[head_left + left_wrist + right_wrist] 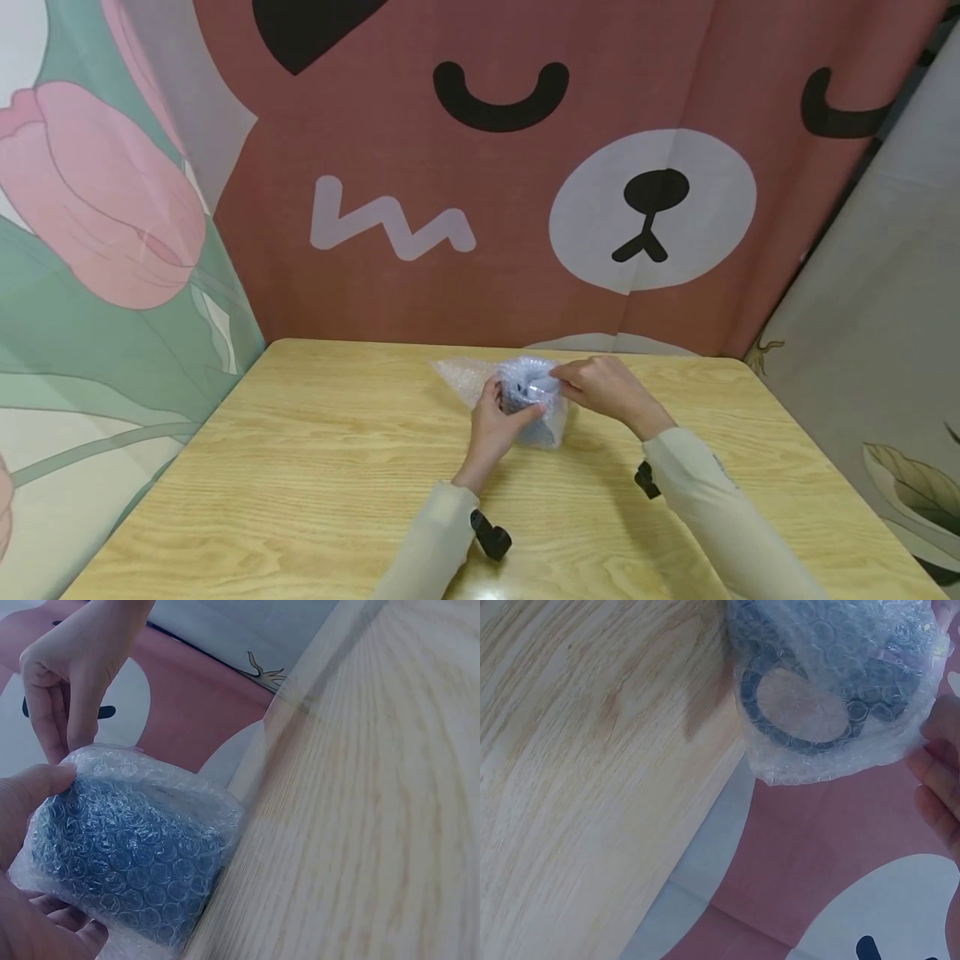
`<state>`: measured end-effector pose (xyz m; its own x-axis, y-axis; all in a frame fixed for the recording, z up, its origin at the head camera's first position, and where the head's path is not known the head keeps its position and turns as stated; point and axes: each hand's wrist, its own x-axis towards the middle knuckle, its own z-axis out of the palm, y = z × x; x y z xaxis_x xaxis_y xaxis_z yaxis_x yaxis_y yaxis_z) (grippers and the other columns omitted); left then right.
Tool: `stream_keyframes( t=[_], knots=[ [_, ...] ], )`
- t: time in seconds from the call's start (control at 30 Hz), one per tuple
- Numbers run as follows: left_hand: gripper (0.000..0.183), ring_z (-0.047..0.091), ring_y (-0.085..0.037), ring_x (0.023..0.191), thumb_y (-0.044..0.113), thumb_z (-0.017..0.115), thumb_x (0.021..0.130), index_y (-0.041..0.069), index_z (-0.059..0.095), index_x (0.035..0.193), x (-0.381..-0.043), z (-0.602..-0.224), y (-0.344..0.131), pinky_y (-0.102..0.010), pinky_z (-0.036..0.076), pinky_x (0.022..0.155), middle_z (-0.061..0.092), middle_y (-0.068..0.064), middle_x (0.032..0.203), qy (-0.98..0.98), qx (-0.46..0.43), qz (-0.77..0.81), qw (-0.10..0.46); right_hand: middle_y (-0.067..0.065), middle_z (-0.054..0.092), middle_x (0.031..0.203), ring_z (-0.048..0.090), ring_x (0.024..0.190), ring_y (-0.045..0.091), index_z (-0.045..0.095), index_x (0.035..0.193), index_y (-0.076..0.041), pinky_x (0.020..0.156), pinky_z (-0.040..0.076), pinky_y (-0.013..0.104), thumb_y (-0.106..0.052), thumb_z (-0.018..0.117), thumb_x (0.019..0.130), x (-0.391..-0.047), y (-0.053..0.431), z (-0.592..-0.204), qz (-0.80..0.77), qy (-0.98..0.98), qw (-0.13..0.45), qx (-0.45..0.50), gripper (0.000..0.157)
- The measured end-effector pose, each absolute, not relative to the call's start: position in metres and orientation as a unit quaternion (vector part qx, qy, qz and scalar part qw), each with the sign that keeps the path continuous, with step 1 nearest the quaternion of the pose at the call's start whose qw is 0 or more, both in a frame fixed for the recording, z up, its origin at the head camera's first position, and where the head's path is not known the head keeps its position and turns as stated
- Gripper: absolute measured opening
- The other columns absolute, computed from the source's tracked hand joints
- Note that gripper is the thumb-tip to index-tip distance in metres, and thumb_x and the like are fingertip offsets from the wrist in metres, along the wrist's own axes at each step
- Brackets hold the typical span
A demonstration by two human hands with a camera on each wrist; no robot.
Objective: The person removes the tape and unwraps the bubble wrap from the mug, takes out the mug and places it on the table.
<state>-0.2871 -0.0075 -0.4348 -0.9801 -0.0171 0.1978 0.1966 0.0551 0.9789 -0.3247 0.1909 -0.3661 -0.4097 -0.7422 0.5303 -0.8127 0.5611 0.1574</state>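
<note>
Cannot make out the nature of the dark item through the cloudy, creased bubble wrap, nor any crisp outline of the dark ring in the right wrist view, with the upper part of the bubble wrap cropped by the top edge. Shows the left hand sliced by the left edge in the left wrist view, and hides the fingertips of the right hand behind the bubble wrap there. Loses the left sleeve, the right sleeve and the near side of the worktop past the bottom of the head view.
</note>
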Motion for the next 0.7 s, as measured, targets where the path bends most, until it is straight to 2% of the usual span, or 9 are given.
stream_keyframes(
  t=[0.07,0.27,0.43,0.63,0.7],
  knots=[
    [0.086,0.039,-0.034,0.134,0.024,0.084,0.078,-0.001,0.036,0.145,-0.2878,-0.4342,-0.0078,-0.044,0.036,0.108,0.042,-0.021,0.144,-0.722,-0.060,-0.686,0.073,0.008,0.073,0.086,0.062,0.057,0.010,0.076,0.094,-0.002,0.050,0.053,0.027,-0.003,0.075,0.080,-0.3250,0.1912,-0.3663,0.066,-0.836,0.290,0.461,0.014],
    [0.089,0.037,-0.034,0.135,0.025,0.084,0.077,-0.001,0.034,0.146,-0.2892,-0.4337,-0.0075,-0.042,0.035,0.109,0.040,-0.021,0.146,-0.722,-0.053,-0.687,0.066,0.007,0.073,0.082,0.046,0.047,0.002,0.076,0.094,-0.003,0.043,0.044,0.022,-0.001,0.073,0.080,-0.3269,0.1925,-0.3677,0.082,-0.837,0.305,0.448,0.015],
    [0.090,0.036,-0.034,0.135,0.024,0.084,0.077,-0.001,0.032,0.147,-0.2893,-0.4346,-0.0072,-0.042,0.034,0.109,0.039,-0.021,0.147,-0.720,-0.053,-0.689,0.064,0.006,0.072,0.080,0.044,0.046,0.001,0.076,0.096,-0.003,0.042,0.043,0.022,-0.001,0.074,0.079,-0.3277,0.1938,-0.3699,0.095,-0.839,0.312,0.436,0.017],
    [0.091,0.036,-0.034,0.136,0.024,0.084,0.077,0.000,0.032,0.148,-0.2888,-0.4350,-0.0072,-0.042,0.033,0.109,0.039,-0.021,0.147,-0.719,-0.050,-0.691,0.064,0.005,0.073,0.084,0.058,0.054,0.008,0.076,0.097,-0.004,0.046,0.049,0.026,-0.001,0.074,0.079,-0.3286,0.1954,-0.3727,0.090,-0.834,0.319,0.441,0.018],
    [0.091,0.036,-0.033,0.135,0.024,0.085,0.077,-0.001,0.033,0.147,-0.2887,-0.4355,-0.0074,-0.041,0.033,0.109,0.039,-0.021,0.147,-0.719,-0.049,-0.690,0.066,0.006,0.073,0.087,0.065,0.063,0.014,0.076,0.098,-0.004,0.055,0.055,0.031,-0.002,0.075,0.078,-0.3284,0.1958,-0.3729,0.079,-0.827,0.323,0.453,0.019]
  ],
)
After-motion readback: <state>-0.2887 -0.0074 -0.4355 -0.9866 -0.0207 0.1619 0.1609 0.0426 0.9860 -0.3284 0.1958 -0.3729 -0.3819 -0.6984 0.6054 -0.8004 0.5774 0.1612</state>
